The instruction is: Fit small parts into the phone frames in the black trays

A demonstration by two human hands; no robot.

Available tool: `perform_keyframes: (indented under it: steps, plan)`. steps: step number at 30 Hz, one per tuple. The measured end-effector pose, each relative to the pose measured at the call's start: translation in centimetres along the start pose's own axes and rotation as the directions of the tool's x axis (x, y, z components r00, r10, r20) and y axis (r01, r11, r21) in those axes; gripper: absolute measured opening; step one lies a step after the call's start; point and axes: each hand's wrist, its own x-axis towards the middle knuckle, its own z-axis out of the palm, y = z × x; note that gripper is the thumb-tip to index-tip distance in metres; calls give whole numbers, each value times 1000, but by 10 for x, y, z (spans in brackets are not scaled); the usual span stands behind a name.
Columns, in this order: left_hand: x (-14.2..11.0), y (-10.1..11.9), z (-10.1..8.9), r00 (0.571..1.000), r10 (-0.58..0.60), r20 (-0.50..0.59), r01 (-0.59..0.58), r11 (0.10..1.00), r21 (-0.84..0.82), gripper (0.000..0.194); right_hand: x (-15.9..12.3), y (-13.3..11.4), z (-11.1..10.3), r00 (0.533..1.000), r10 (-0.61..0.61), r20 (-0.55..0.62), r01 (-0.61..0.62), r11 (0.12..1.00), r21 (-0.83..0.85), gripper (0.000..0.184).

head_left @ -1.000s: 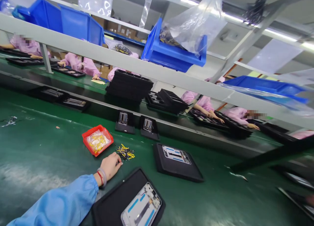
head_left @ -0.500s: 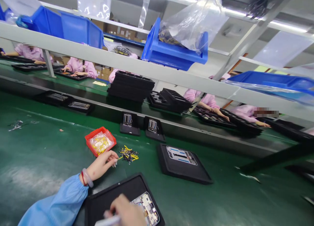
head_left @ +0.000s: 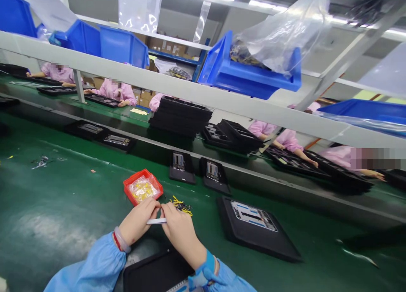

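My left hand [head_left: 138, 224] and my right hand [head_left: 180, 230] meet above the green bench, fingers pinched together. A thin pale tool [head_left: 156, 221] lies across between them, gripped by my right hand; my left fingertips pinch at its end, and whether a small part is in them I cannot make out. Just beyond the hands lies a heap of small yellow and black parts [head_left: 181, 205]. A red tray [head_left: 143, 187] with a bag of yellow parts stands to the left of the heap. Below my wrists is a black tray [head_left: 155, 273], mostly hidden.
A second black tray with a phone frame [head_left: 255, 227] lies to the right. Two small black trays [head_left: 196, 169] ride the conveyor behind. Stacks of black trays [head_left: 180, 116], blue bins [head_left: 250, 74] on the rail, and people in pink sleeves are across the line.
My left hand left the parts heap and drew back. My right hand rose from the lower tray with the pale tool, and the two hands now meet. The camera tilted down and left.
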Motion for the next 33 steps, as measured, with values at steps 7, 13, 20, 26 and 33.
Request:
perform_keyframes:
  steps: [7, 13, 20, 26, 33]
  plan:
    - [2, -19, -12, 981, -78, -180, 121, 962, 245, 19, 28, 17, -9, 988, 154, 27, -156, 958, 243, 18]
    - [0, -42, -28, 908, -246, -340, 353, 886, 302, 21, 73, 25, 3, 927, 339, 159, -373, 804, 462, 21]
    - [0, -45, -28, 881, -340, -328, 435, 854, 286, 19, 96, 29, 30, 934, 300, 193, -354, 706, 614, 18]
    - [3, -38, -26, 912, -324, -253, 389, 878, 278, 17, 88, 30, 28, 982, 118, 146, -187, 664, 724, 17]
    - [5, -36, -21, 955, -255, -151, 285, 930, 234, 13, 81, 32, 29, 993, 34, 109, -103, 683, 723, 9]
